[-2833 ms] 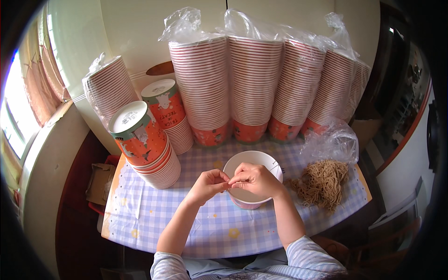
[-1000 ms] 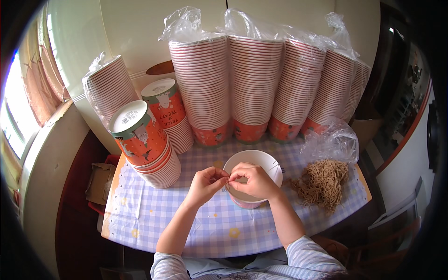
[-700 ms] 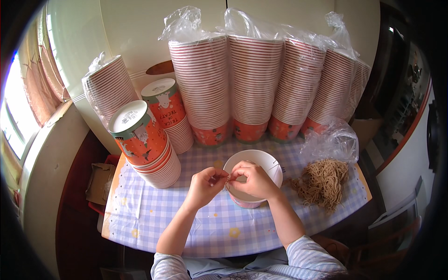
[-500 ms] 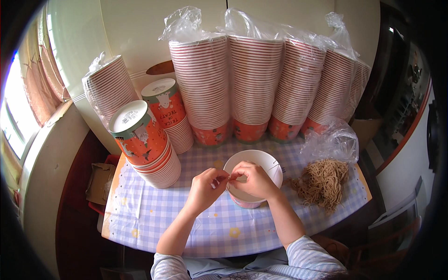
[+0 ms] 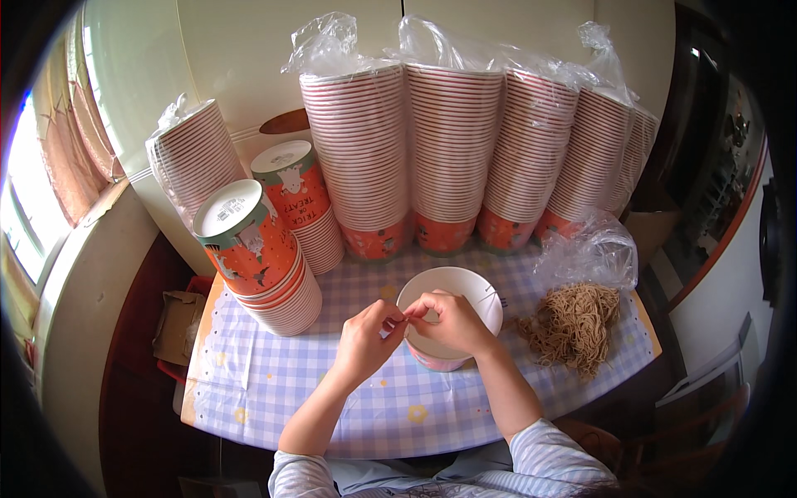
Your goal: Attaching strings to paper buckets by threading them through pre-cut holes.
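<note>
A white paper bowl [image 5: 465,280] with an orange outside stands on the checked tablecloth in front of me. My left hand [image 5: 365,339] and my right hand [image 5: 455,322] meet at its near left rim. Their fingertips pinch together on something thin that looks like a brown string; it is too small to see clearly. My right hand rests over the bowl's near edge and hides part of it. A loose pile of brown strings [image 5: 574,325] lies just right of the bowl.
Tall bagged stacks of orange-and-white bowls [image 5: 448,141] line the wall behind. Two lidded stacks [image 5: 253,249] and a leaning bagged stack [image 5: 193,158] stand at the left. A crumpled plastic bag [image 5: 591,253] lies by the strings. The blue-checked table [image 5: 282,390] ends near me.
Both hands stay at the bowl's near rim with fingertips together; only the fingers have shifted slightly.
</note>
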The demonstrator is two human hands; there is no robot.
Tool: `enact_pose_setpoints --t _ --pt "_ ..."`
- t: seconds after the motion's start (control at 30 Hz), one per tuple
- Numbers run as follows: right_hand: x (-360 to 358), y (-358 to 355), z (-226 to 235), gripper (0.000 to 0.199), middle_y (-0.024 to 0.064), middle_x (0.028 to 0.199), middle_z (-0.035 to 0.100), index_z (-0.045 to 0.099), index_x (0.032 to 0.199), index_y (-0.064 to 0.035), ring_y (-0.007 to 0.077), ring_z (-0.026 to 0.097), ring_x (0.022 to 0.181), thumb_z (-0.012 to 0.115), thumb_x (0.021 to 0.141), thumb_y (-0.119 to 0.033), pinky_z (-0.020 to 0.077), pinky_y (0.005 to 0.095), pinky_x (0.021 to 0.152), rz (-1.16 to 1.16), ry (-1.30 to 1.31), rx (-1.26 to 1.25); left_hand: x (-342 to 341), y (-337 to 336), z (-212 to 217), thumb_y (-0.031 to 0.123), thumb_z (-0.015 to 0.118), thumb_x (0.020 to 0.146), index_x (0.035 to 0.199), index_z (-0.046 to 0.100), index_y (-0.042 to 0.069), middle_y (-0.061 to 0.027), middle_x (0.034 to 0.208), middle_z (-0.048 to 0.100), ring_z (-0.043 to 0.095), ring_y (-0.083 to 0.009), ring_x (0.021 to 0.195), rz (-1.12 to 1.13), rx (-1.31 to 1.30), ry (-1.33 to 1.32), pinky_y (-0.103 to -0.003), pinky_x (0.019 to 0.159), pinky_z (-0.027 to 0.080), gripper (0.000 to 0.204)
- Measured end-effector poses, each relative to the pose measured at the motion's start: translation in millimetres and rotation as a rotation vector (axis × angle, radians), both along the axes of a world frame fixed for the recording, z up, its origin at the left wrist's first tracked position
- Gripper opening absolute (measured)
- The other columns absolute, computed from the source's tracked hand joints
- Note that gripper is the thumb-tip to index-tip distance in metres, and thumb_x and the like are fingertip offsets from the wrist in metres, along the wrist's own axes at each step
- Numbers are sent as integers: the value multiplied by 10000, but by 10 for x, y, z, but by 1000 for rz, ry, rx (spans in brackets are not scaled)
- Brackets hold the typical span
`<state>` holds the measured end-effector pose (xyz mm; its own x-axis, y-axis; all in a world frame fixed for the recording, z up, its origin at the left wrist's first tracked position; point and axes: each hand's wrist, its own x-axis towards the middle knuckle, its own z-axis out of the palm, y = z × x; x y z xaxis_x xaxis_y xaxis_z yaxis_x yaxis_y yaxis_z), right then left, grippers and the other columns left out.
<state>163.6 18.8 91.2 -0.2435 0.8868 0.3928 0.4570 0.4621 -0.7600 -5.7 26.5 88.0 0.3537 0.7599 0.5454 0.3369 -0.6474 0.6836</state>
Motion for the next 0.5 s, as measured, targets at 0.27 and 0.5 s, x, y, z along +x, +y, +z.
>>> enact_pose_setpoints --t 0.27,0.5 --pt "-6 -12 8 52 63 736 641 604 750 -23 136 607 691 635 716 -48 469 263 627 -14 49 -69 -2 -3 24 -13 647 709 788 519 8 -87 740 610 634 -180 670 -30 -12 -11 -256 580 512 151" --pt "-27 -11 0 125 62 736 634 557 801 -19 136 611 682 660 740 -54 479 258 612 9 134 -23 -38 109 -59 7 604 762 928 590 -2 -102 763 604 626 -188 670 -82 -164 -104 -260 605 504 167"
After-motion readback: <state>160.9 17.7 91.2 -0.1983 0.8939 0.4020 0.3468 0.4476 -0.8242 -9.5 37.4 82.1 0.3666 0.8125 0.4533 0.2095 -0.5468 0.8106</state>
